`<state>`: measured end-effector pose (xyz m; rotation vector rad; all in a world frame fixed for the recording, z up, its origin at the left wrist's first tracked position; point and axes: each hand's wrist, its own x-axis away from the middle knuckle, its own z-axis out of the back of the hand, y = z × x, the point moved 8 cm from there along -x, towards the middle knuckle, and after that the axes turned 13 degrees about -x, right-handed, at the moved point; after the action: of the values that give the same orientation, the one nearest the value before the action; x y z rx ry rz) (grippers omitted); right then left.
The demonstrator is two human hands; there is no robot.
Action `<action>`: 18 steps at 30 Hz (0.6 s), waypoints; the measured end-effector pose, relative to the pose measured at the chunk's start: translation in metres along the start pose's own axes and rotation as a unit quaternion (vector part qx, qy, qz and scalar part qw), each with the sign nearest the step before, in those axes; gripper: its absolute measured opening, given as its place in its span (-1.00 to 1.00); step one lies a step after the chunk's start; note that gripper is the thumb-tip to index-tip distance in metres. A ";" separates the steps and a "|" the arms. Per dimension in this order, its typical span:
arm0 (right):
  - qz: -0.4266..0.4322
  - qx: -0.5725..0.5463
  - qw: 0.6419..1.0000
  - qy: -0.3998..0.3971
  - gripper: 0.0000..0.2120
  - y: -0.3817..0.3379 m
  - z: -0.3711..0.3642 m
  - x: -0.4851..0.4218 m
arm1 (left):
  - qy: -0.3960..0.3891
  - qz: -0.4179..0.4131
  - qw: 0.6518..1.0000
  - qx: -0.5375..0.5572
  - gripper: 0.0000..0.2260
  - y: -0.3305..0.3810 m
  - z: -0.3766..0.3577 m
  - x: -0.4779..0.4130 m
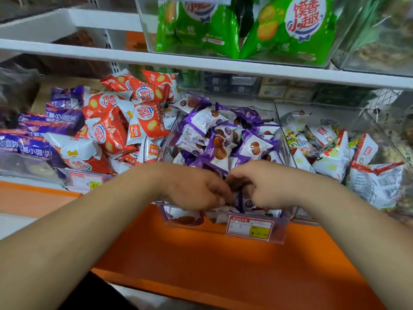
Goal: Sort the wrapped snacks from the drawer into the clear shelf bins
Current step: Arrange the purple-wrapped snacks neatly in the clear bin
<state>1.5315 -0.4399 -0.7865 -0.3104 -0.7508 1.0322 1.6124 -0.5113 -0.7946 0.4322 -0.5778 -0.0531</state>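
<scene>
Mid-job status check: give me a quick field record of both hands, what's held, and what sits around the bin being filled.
left hand: fingers curled, pinching purple packet
right hand: pinching the same packet
location: front edge of middle bin
bin contents: purple-and-white snacks, piled high
left of it: orange packets
right of it: white, red and yellow packets
upper shelf: green packets
price tag: on the bin's front
</scene>
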 end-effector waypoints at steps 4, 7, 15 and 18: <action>-0.008 0.082 0.997 -0.015 -0.60 -0.002 -0.001 -0.004 | 0.001 0.029 0.999 0.029 -0.66 -0.009 0.000 0.002; 0.013 0.180 0.983 0.034 -0.66 -0.009 -0.001 -0.008 | -0.001 0.039 0.999 0.002 -0.67 -0.007 0.003 0.001; 0.011 0.154 0.986 0.058 -0.79 -0.008 0.000 -0.005 | 0.093 0.025 0.982 0.161 -0.68 -0.019 0.015 0.025; 0.011 0.058 0.996 0.064 -0.76 -0.009 0.012 0.003 | 0.140 0.023 0.961 0.238 -0.71 -0.024 0.023 0.033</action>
<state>1.5302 -0.4431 -0.7713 -0.2828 -0.5713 1.0617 1.6291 -0.5477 -0.7699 0.8790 -0.3143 0.1938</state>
